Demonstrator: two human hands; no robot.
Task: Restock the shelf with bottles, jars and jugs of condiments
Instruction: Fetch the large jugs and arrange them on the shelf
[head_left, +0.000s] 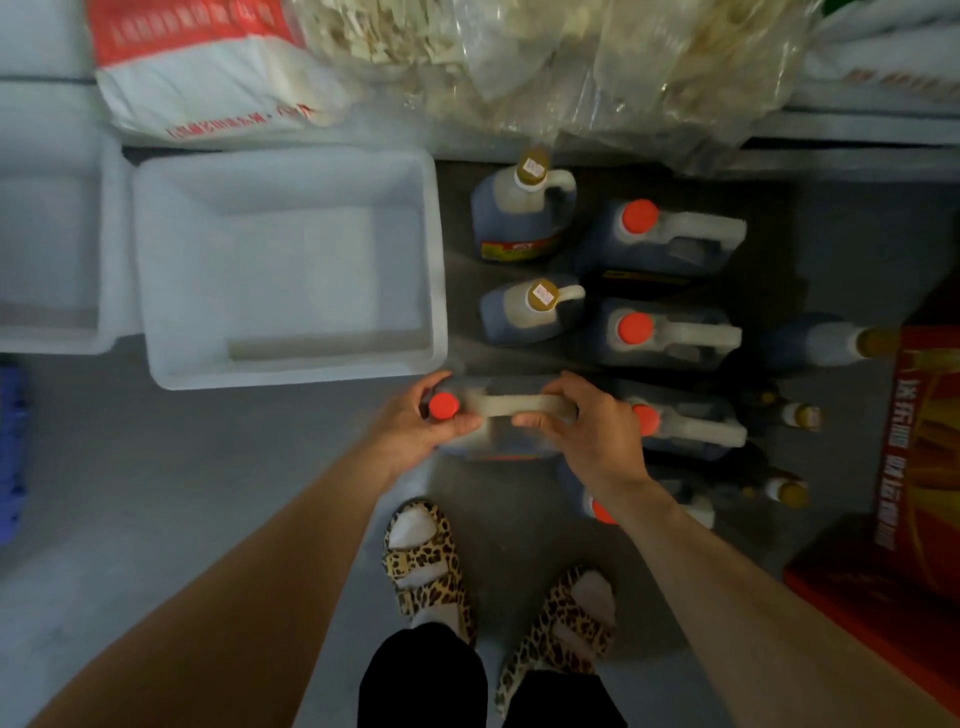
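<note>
I hold a dark jug with a red cap (443, 406) above the grey floor, in front of my feet. My left hand (415, 423) grips its neck and shoulder beside the cap. My right hand (592, 426) is wrapped round its pale handle (511, 405). Several more dark jugs stand on the floor just beyond and to the right: two with gold caps (524, 215) (535, 312) and red-capped ones (660, 234) (665, 332) (685, 421). Another red-capped jug (602, 512) is partly hidden under my right forearm.
An empty white foam box (291, 260) sits on the floor to the left, with another (52, 249) beside it. Sacks (208, 67) and clear bags (571, 62) lie on the shelf above. Red cartons (919, 467) stand at right, small gold-capped bottles (800, 415) beside them. My feet wear leopard-print sandals (426, 561).
</note>
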